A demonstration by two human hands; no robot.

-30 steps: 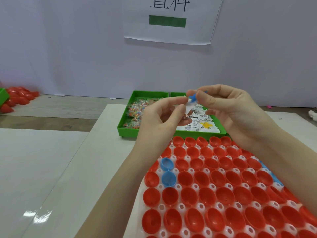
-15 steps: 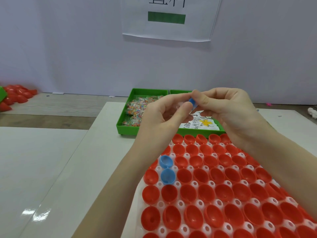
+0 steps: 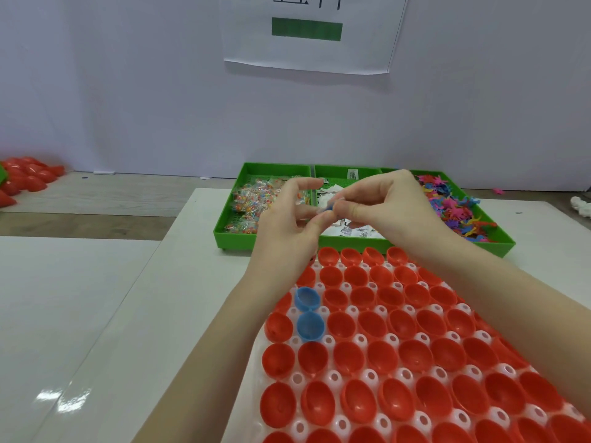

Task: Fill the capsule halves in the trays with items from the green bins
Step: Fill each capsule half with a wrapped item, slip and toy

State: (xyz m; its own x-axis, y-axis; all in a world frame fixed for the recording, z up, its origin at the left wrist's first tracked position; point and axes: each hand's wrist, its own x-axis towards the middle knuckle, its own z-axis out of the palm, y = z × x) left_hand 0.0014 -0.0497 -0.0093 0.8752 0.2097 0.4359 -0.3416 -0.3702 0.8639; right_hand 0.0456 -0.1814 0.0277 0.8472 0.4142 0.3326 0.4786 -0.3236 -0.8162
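My left hand [image 3: 287, 228] and my right hand [image 3: 387, 209] meet above the near edge of the green bins [image 3: 236, 235], fingertips together. Between them they pinch a small blue item [image 3: 329, 207], mostly hidden by the fingers. Below lies a white tray [image 3: 297, 378] packed with open red capsule halves [image 3: 383, 350], and two blue capsule halves [image 3: 308, 311] sit near its left edge. The left bin holds clear packets of coloured beads [image 3: 256, 199], the middle bin white paper slips [image 3: 355, 231], the right bin small coloured toy figures [image 3: 454, 206].
A pile of red capsule halves [image 3: 22, 180] lies on the floor at far left. A printed paper sign [image 3: 310, 30] hangs on the white wall behind. The white table [image 3: 112, 314] stretches left of the tray. A white object [image 3: 580, 206] sits at the right edge.
Both hands have dropped a little and stayed together on the small blue item. The view has widened to the right, so the bin of coloured figures now shows.
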